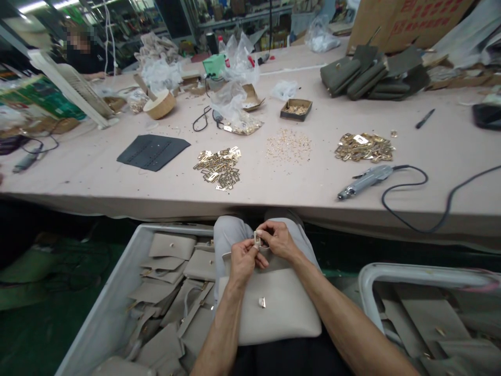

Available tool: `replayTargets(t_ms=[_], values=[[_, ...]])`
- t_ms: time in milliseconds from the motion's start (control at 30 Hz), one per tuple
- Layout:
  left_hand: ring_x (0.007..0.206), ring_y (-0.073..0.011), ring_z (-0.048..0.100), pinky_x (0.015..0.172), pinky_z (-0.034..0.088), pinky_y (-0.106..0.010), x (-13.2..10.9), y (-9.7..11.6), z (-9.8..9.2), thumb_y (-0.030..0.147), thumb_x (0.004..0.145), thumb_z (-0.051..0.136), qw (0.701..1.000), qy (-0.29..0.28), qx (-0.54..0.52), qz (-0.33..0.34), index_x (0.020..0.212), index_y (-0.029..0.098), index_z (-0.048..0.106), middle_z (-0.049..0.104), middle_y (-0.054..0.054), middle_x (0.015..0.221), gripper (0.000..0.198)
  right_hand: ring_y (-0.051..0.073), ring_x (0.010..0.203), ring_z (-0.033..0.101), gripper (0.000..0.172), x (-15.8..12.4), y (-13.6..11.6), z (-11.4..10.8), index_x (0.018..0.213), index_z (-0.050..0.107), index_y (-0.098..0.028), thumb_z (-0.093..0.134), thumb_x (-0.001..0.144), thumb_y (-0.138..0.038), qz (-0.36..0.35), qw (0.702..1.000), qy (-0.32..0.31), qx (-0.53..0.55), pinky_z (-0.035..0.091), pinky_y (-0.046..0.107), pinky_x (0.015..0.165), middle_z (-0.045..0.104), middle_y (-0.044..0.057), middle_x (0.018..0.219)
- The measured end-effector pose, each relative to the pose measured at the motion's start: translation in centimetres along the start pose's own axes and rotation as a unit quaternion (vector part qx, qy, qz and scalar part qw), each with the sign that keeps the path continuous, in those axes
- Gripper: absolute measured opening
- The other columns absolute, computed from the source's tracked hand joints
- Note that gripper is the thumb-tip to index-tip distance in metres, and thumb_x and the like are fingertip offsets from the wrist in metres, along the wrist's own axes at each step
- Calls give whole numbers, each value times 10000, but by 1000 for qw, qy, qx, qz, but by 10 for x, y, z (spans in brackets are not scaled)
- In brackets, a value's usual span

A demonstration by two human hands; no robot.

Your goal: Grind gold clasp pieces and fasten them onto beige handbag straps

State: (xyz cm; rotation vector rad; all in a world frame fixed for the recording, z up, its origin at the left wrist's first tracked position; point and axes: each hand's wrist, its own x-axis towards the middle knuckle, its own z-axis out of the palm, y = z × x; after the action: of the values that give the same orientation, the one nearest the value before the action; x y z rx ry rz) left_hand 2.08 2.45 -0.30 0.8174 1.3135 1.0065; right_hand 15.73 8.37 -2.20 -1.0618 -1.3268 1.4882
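You are holding a beige bag (284, 313) across your lap, its flap (282, 263) lifting toward the tabletop (156, 190) and a small clasp (262, 302) showing on its front. Your left hand (241, 258) is pinching the lower end of a pale metal frame (257, 238), fingers curling in and thumb pressing close. Your right hand (281, 241) is gripping the same frame near its upper end, thumb and fingertips nearly meeting. The frame is sitting at the flap's far edge; whether it is already seated on the leather is probably not decidable here, your fingers covering the join.

To your left, a grey bin (113, 277) is holding a jumble of similar bags (172, 245); to your right, a second bin (368, 271) is holding more. On the tabletop, a left heap of metal plates (219, 167) and a right heap of metal plates (364, 147) are flanking scattered small gold pieces (289, 146). A corded screwdriver (366, 181) is lying near the front edge, below the right heap. A dark panel (152, 151) is lying left of the left heap.
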Motion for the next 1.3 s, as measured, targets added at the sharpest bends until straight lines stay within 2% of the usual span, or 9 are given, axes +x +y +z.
replayTargets(t_ms=[100,200,300,533,767,1000,1233,1300], values=[[345,-155,583,396,479,-224,1,-2,1,552,784,740,1000,11,4,-1,916,101,674,676,-47,456,475,142,584,593,243,1,-3,-4,847,720,-145,700,854,-387,3,1000,-24,-6,485,252,546,684,41,721],[321,-145,558,380,468,-217,3,-5,1,537,801,730,1000,28,12,-2,947,93,677,665,-35,439,471,135,649,579,172,2,-8,-9,901,724,-144,715,784,-269,-5,997,-78,-28,470,244,596,685,30,765],[313,-151,556,367,465,-219,5,-8,0,535,808,726,999,34,19,-6,968,85,678,663,-34,435,479,129,692,565,219,2,-12,-12,943,717,-144,688,730,-186,-15,994,-100,-47,464,240,639,680,18,796],[327,-149,570,373,460,-212,5,-7,1,499,820,706,999,35,22,-11,926,103,669,671,-36,448,412,114,667,543,242,-2,-16,-10,963,693,-130,667,727,-171,-19,993,-94,-66,451,228,623,655,5,783],[324,-145,556,385,471,-225,9,-12,1,541,814,705,999,44,24,-15,957,99,680,658,-25,437,465,110,662,548,237,2,-8,-11,947,694,-132,642,716,-148,-20,991,-97,-87,436,217,609,671,6,788],[329,-152,563,394,476,-237,9,-13,2,536,792,721,998,45,19,-26,908,112,675,662,-30,444,443,115,667,557,252,2,-7,-12,952,686,-133,652,705,-174,-13,992,-121,-24,446,226,622,663,4,790],[296,-130,503,353,410,-210,10,-14,1,477,793,697,998,55,28,-31,830,132,663,607,-2,390,348,101,627,505,230,-2,-7,-8,953,677,-151,651,725,-136,-39,988,-102,-111,396,216,568,622,-25,749],[297,-129,502,354,408,-211,9,-14,0,473,791,696,997,55,32,-30,837,131,668,604,4,389,346,102,630,505,230,-1,-7,-9,960,678,-158,658,731,-139,-41,988,-105,-108,391,215,565,629,-23,764]])
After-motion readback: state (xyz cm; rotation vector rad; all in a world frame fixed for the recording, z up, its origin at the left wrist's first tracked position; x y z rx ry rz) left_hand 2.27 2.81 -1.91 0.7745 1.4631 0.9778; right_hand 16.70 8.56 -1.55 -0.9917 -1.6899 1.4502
